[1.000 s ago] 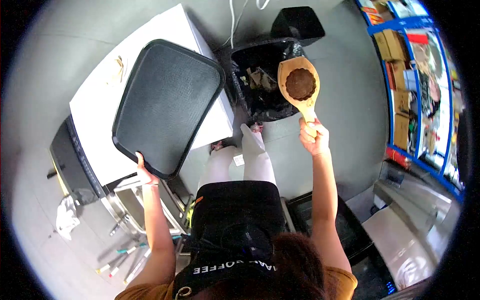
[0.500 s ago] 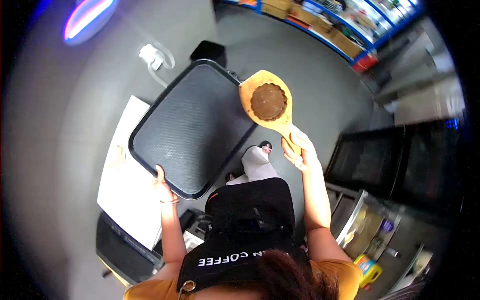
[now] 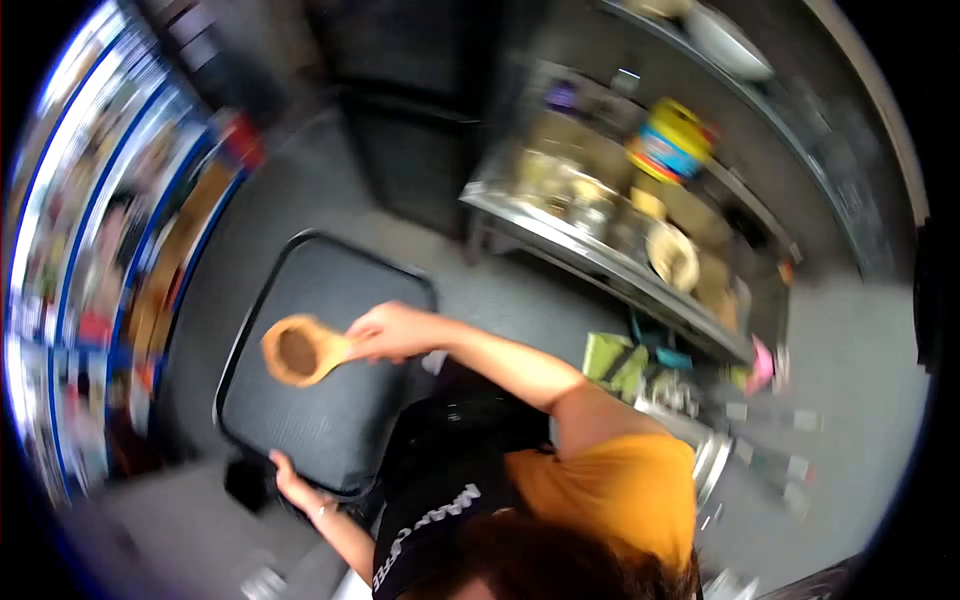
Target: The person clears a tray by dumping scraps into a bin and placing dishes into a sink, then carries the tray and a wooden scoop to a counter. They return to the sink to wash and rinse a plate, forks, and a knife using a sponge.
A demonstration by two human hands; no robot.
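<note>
My right hand (image 3: 392, 332) is closed round the handle of a wooden mooncake mould (image 3: 303, 352), held over a large black tray (image 3: 335, 430). In the mould's paddle-shaped head is a round brown middle; whether it is a bare hollow or filled cannot be made out. At the tray's near corner, my left hand (image 3: 300, 490) grips the rim, with part of the hand hidden under the tray. Motion blurs the view.
A metal table (image 3: 600, 245) with jars, bowls and a yellow container (image 3: 672, 140) stands to the right. Dark cabinet doors (image 3: 410, 110) are at the back. Blue-framed shelves (image 3: 120, 200) line the left. A green bag (image 3: 613, 362) sits below the table.
My body and view have turned to the right, bringing the metal table closer. The tray and mould came along in my hands, and the mould is now above the tray rather than beside it.
</note>
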